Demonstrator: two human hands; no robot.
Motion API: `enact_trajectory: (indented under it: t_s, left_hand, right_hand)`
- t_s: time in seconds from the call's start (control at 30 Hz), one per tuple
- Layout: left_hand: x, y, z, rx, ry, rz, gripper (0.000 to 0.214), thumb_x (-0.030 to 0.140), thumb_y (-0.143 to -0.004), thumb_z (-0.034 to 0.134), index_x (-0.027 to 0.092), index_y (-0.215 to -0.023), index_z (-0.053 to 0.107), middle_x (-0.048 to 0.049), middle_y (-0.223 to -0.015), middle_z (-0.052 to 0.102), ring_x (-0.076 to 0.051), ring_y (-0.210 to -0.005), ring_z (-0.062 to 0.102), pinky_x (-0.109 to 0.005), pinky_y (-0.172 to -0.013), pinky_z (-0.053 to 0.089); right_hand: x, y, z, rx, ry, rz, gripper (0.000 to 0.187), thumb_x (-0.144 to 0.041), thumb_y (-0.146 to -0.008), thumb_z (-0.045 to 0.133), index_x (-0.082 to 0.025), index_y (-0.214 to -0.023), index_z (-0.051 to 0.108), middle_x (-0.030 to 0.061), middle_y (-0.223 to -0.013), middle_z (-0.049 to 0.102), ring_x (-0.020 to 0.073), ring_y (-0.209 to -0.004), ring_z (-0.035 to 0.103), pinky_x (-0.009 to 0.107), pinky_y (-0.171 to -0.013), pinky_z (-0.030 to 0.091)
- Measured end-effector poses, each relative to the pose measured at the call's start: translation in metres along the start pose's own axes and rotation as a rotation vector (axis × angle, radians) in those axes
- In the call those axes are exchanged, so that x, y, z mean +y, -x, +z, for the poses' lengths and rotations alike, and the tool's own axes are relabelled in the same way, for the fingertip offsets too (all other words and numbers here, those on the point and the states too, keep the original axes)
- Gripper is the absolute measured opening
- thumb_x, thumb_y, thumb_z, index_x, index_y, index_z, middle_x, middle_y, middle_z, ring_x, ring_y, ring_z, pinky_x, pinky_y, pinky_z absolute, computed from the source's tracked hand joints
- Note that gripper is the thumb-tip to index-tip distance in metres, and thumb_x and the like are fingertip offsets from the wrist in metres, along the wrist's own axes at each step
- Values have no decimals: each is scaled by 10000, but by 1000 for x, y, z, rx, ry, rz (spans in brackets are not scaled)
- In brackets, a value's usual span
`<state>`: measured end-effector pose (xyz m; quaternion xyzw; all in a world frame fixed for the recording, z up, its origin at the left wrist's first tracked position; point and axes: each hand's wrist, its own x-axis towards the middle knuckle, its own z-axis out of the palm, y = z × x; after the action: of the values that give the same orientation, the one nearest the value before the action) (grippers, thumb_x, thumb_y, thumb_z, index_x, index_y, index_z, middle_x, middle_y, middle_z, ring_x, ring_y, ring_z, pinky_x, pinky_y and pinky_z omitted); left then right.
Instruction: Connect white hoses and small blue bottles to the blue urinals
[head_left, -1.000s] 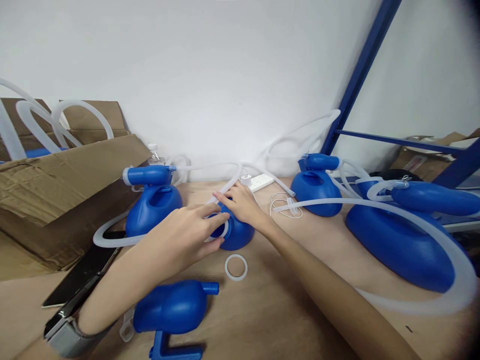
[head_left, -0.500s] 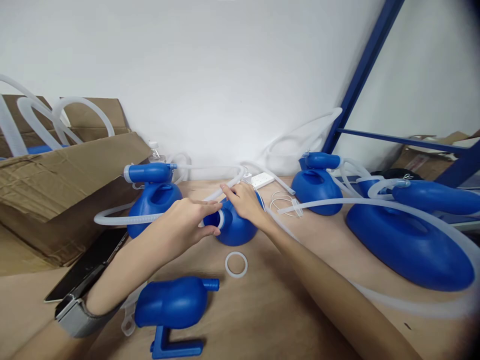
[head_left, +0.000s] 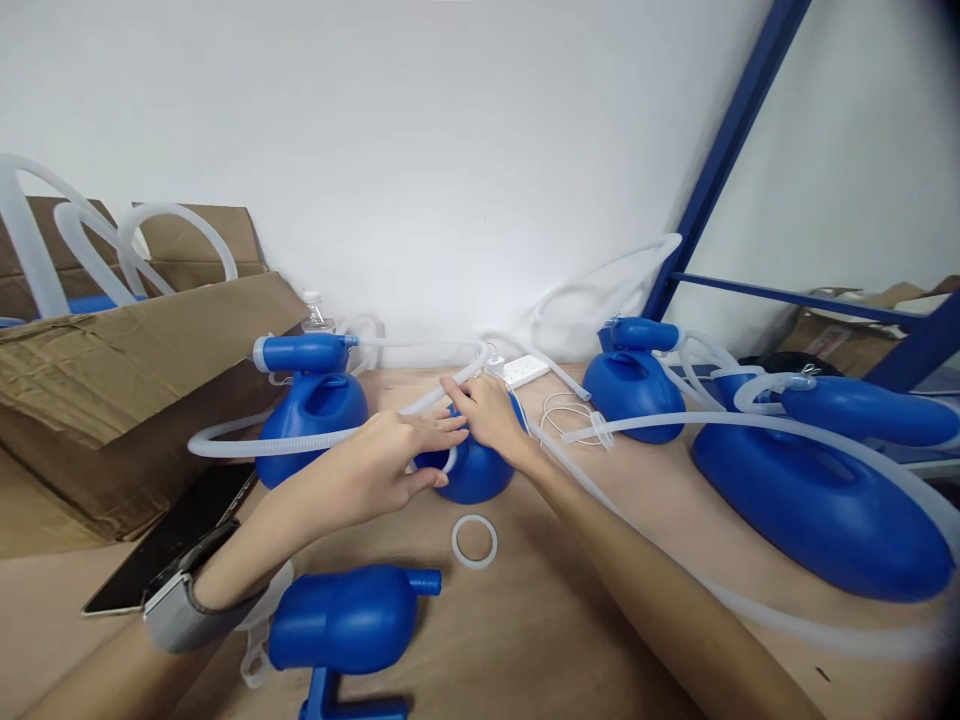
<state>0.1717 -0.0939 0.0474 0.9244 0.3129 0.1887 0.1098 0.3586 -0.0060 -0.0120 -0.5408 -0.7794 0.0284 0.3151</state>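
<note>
9 o'clock of the view: cardboard box (head_left: 142, 355), open flaps, white hoses (head_left: 184, 212) looping out of it. 8 o'clock: black flat device (head_left: 176, 530) lying on the bench (head_left: 480, 650). Grey strap (head_left: 180, 615) on the left wrist, just beside the device. Between 8 and 9, nearer centre: left bottle (head_left: 311, 410), blue, upright, blue spout piece across its top; clear bottle (head_left: 318, 314) behind it. 7 o'clock: loose spout piece (head_left: 345, 620), blue, on its side, narrow stub pointing to 3.

Left hand (head_left: 397, 455), just below centre: fingers and thumb parted in a C around the mouth of the central bottle (head_left: 480, 478), fingers above, thumb below. White ring (head_left: 451, 460) shows at that mouth, between them; cannot tell whether they grip it. Central bottle sits on the bench near centre, toward 6, mouth facing about 9.

Second ring (head_left: 475, 542) flat on the bench at 6, apart from the bottle. Right hand (head_left: 489, 412) has hold of the central bottle from above, thumb stretched toward 11, other fingers bent over the far side, tips hidden.

Just right of centre: power strip (head_left: 527, 370), thin white cable (head_left: 551, 410). 3 o'clock: right bottle (head_left: 630, 393). 2 o'clock: blue frame (head_left: 724, 180). Between 3 and 4: large bottle (head_left: 817, 515), pale hose (head_left: 690, 422) curving across it.
</note>
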Motion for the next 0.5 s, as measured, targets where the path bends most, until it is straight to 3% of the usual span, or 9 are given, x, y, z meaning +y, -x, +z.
enact_trajectory:
  t_s: [0.13, 0.23, 0.33, 0.43, 0.5]
  left_hand:
    - [-2, -4, 0, 14, 153, -150, 469, 285, -870, 731, 225, -1335, 730, -69, -1212, 804, -216, -827, 758, -364, -851, 605]
    - [-1, -12, 11, 123, 333, -234, 415, 479, -935, 669, 200, -1221, 783, -73, -1163, 814, -254, -974, 751, -366, -904, 583]
    - [-2, -20, 31, 277, 448, -264, 518, 514, -1063, 404, 185, -1017, 801, -74, -1063, 815, -258, -1075, 732, -376, -1002, 543]
    - [-3, -23, 50, 426, 342, -224, 574, 468, -1086, 291, 179, -929, 762, -97, -1037, 787, -251, -1032, 718, -400, -1014, 517]
    - [-4, -24, 55, 447, 212, -158, 537, 464, -1078, 304, 180, -958, 744, -113, -1087, 767, -264, -1032, 702, -425, -982, 517]
  right_hand:
    - [-3, 4, -3, 1, 68, 15, 652, -504, -1125, 372, -185, -744, 795, 96, -777, 767, 219, -857, 677, 331, -792, 353]
    - [-5, 8, -6, -22, 96, 3, 647, -499, -1131, 346, -189, -820, 820, 102, -836, 782, 230, -909, 676, 337, -810, 351]
    - [-7, 10, -9, -49, 122, 1, 642, -502, -1130, 342, -190, -852, 829, 110, -854, 784, 243, -933, 678, 344, -819, 357]
    - [-8, 9, -8, -53, 139, 17, 653, -495, -1132, 334, -188, -835, 829, 123, -877, 789, 252, -966, 687, 350, -853, 367]
    - [-9, 7, -7, -47, 140, 35, 657, -492, -1134, 324, -189, -849, 832, 127, -896, 794, 253, -988, 692, 348, -875, 373]
